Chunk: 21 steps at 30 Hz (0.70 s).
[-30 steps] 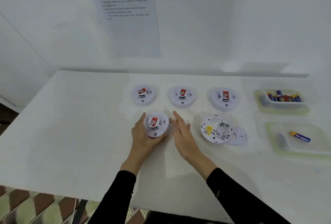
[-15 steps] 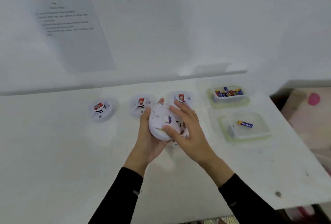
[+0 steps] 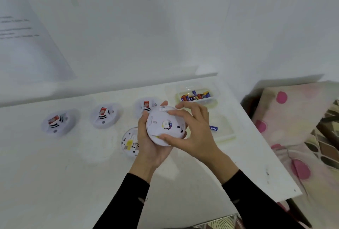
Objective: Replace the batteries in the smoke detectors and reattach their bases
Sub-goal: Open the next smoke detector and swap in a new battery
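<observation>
I hold a white round smoke detector (image 3: 165,125) above the table, its back facing me. My left hand (image 3: 149,144) cups it from below and the left. My right hand (image 3: 192,131) grips its rim from the right, thumb on the lower edge, fingers on the top. Under my left hand lies an opened detector (image 3: 129,141) with a yellow tab and its battery bay exposed. Three closed detectors stand in a row behind: one (image 3: 57,122) at the left, one (image 3: 105,115) in the middle, one (image 3: 145,106) partly hidden by my fingers.
A clear tub of several batteries (image 3: 196,96) stands at the back right. A second clear tub (image 3: 224,129) nearer me holds one blue battery (image 3: 213,128). The table's right edge (image 3: 266,155) drops off beside a patterned fabric. A printed sheet hangs on the wall at left.
I lifted the detector off the table with both hands and turned it over, back facing me. My view swung to the right, so the row of detectors now sits further left.
</observation>
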### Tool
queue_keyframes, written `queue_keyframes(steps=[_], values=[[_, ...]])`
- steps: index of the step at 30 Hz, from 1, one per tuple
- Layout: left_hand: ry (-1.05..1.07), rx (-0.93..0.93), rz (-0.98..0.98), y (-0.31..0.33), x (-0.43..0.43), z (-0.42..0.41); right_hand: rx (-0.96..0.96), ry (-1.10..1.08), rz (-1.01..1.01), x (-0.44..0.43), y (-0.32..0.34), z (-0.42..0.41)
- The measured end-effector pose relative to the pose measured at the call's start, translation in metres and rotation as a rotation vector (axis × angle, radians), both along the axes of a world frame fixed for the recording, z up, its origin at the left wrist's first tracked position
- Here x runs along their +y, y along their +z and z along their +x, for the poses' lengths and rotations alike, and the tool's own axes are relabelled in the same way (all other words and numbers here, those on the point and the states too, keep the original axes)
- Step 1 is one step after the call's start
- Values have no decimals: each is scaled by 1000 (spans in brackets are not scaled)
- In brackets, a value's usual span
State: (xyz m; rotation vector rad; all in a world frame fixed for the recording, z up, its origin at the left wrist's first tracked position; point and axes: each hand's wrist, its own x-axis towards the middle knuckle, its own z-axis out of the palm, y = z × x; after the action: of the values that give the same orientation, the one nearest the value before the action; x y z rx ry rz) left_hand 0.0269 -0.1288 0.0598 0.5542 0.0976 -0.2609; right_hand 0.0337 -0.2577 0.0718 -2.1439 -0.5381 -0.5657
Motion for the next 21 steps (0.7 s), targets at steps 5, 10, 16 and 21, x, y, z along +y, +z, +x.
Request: queue_keyframes(steps=[5,10,16,21], values=[[24,19,37,0,-13,5,23,20,-127,-16,1,8],[0,30,54,-7,-15,6,133,193,-215,-30,5,20],[-22,71,94,-7,-17,4,100,310,-251,-36,9,30],[-60,78,130,-8,-15,5,80,333,-277,-37,10,32]])
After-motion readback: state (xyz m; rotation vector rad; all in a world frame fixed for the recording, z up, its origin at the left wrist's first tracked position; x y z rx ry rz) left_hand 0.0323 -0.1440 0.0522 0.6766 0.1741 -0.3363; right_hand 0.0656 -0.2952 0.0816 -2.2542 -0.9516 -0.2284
